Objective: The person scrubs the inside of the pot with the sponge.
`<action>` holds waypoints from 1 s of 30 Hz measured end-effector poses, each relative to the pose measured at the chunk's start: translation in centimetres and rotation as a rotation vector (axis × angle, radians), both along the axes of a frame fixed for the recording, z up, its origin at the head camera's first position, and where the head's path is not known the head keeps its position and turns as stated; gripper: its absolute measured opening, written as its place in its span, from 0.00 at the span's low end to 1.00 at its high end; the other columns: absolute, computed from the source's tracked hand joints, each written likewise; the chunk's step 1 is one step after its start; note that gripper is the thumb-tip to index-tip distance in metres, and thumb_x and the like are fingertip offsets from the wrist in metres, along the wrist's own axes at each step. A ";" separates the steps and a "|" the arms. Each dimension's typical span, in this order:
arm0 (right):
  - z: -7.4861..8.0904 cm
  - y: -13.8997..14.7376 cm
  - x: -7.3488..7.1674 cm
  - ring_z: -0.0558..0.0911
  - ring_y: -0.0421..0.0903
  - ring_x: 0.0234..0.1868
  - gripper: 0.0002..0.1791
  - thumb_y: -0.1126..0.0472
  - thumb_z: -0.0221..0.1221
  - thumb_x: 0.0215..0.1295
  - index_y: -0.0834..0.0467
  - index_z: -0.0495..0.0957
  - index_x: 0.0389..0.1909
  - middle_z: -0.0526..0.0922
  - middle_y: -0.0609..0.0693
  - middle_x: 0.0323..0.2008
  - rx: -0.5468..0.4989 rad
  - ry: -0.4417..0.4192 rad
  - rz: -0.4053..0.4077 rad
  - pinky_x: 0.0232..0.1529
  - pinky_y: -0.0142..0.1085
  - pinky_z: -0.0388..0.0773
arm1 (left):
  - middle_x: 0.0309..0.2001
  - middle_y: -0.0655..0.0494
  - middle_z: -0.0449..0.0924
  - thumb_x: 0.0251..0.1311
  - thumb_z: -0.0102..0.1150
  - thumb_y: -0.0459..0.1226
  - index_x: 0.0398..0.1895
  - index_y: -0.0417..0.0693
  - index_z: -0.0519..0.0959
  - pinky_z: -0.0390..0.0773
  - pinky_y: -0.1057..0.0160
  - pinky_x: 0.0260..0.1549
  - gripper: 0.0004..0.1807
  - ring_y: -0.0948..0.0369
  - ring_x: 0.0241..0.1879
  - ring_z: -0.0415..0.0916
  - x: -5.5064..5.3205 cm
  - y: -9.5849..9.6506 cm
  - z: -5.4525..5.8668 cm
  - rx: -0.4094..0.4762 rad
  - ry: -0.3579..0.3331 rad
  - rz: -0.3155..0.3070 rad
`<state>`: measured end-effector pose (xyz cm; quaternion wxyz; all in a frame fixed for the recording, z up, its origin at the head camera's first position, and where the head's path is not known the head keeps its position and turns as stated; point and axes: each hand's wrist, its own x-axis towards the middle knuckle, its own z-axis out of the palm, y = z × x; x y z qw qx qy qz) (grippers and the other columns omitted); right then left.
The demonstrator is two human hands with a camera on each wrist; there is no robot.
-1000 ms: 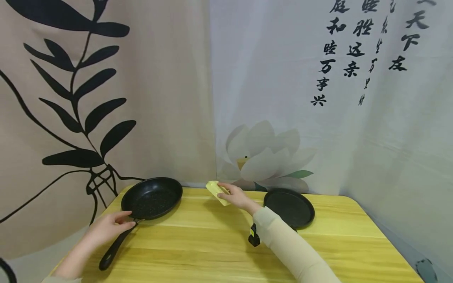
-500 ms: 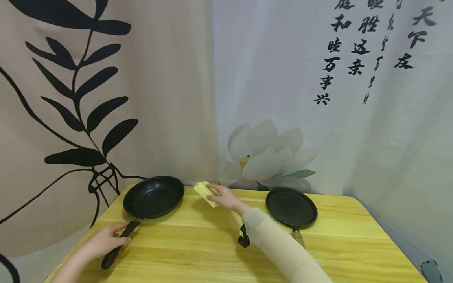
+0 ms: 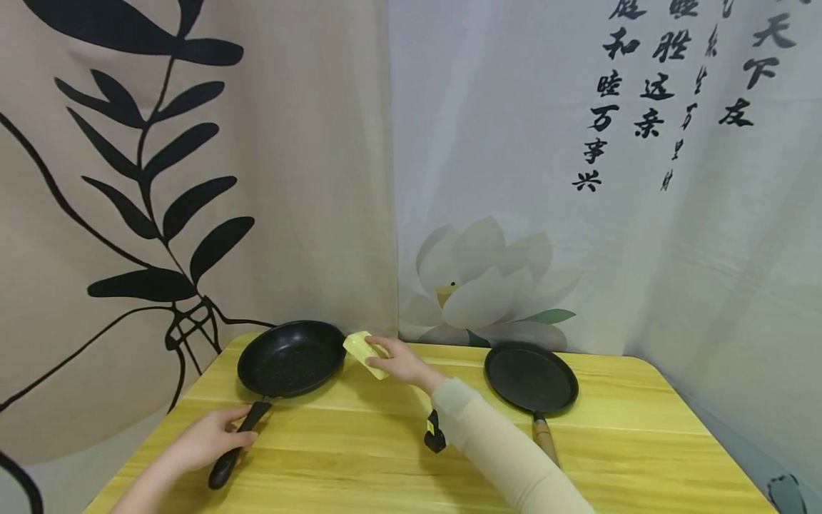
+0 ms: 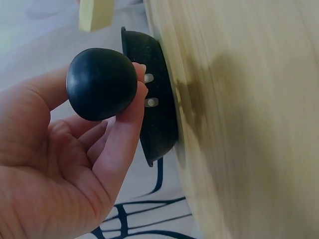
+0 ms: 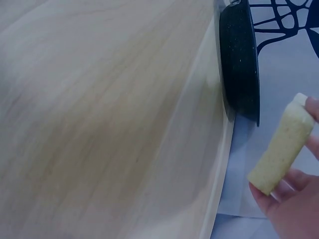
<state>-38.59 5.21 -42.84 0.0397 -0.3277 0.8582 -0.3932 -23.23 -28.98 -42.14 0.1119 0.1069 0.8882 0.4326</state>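
Note:
My left hand (image 3: 208,439) grips the black handle of a dark frying pan (image 3: 292,357) at the table's back left. In the left wrist view the rounded handle end (image 4: 102,84) faces the camera, with fingers and thumb around it. The pan's outer side (image 4: 162,129) shows beyond, close over the table. A pale yellow sponge (image 3: 361,351) is pinched in my right hand (image 3: 406,365), just right of the pan's rim. Seen from the right wrist, thumb and fingers hold the sponge (image 5: 284,149) by its ends, apart from the pan (image 5: 239,64).
On the right of the wooden table (image 3: 359,457) lies a flat black pan (image 3: 531,378) with a wooden handle (image 3: 544,439), partly behind the right sleeve (image 3: 507,450). A printed curtain (image 3: 321,178) hangs along the table's back edge.
My left hand has closed around the frying pan's handle, and the pan has shifted slightly right. My right hand has carried the sponge left toward the pan.

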 end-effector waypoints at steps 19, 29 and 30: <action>0.6 0.3 0.7 0.68 0.50 0.64 0.29 0.52 0.57 0.70 0.53 0.67 0.69 0.69 0.53 0.65 0.112 0.058 -0.043 0.61 0.44 0.68 | 0.23 0.55 0.78 0.62 0.63 0.40 0.63 0.16 0.59 0.64 0.67 0.16 0.40 0.63 0.18 0.64 -0.4 4.5 -0.5 -0.040 0.061 -0.089; 0.7 1.7 1.1 0.69 0.53 0.64 0.27 0.51 0.57 0.71 0.52 0.69 0.68 0.68 0.56 0.65 0.270 0.150 -0.038 0.60 0.46 0.68 | 0.22 0.56 0.75 0.61 0.64 0.41 0.63 0.16 0.61 0.68 0.64 0.09 0.39 0.65 0.09 0.61 0.4 7.3 -0.3 -0.046 0.091 -0.108; 0.7 1.9 1.2 0.69 0.53 0.64 0.27 0.51 0.57 0.71 0.52 0.69 0.68 0.68 0.56 0.65 0.270 0.149 -0.038 0.61 0.46 0.68 | 0.22 0.56 0.75 0.61 0.64 0.41 0.62 0.16 0.61 0.68 0.64 0.09 0.39 0.65 0.09 0.61 0.5 7.5 -0.3 -0.050 0.095 -0.107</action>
